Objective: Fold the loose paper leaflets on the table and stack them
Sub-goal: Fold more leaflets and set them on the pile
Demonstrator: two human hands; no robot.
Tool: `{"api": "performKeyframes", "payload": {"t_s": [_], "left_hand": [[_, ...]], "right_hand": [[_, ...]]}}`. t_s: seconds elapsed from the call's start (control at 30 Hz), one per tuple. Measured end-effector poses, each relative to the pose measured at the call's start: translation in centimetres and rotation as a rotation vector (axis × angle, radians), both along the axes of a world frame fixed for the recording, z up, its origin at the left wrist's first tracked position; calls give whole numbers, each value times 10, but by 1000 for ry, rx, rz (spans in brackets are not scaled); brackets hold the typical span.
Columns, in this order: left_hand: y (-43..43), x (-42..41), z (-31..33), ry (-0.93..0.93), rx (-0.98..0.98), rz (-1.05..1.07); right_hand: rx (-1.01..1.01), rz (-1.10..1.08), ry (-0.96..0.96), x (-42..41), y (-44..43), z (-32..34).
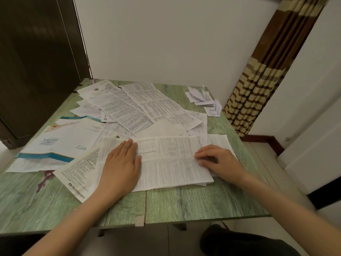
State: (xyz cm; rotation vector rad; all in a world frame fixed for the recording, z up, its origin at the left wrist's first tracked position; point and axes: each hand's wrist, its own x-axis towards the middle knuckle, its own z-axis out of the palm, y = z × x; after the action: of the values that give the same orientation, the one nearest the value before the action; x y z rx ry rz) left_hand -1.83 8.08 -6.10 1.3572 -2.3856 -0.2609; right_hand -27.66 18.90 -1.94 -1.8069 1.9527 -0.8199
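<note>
**Two hands on one doubled leaflet**

Left hand lies flat, fingers straight and together, pressing the thin white leaflet. The leaflet is densely printed, creased and layered, centre frame on the green wood-grain worktop. Right hand: fingers curled, pinching the leaflet's right edge. Loose sheets overlap in a fanned heap above, centre-left. Glossy brochure with teal bands at left. Small folded papers piled upper right, near a striped brown-and-cream curtain.
</note>
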Motion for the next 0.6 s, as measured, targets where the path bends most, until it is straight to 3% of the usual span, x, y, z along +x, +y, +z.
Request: {"api": "performKeyframes", "payload": {"t_s": [0.6], "left_hand": [[4,-1,9,-63,58,-23]], "right_hand": [[378,-16,317,3,22,35]]}}
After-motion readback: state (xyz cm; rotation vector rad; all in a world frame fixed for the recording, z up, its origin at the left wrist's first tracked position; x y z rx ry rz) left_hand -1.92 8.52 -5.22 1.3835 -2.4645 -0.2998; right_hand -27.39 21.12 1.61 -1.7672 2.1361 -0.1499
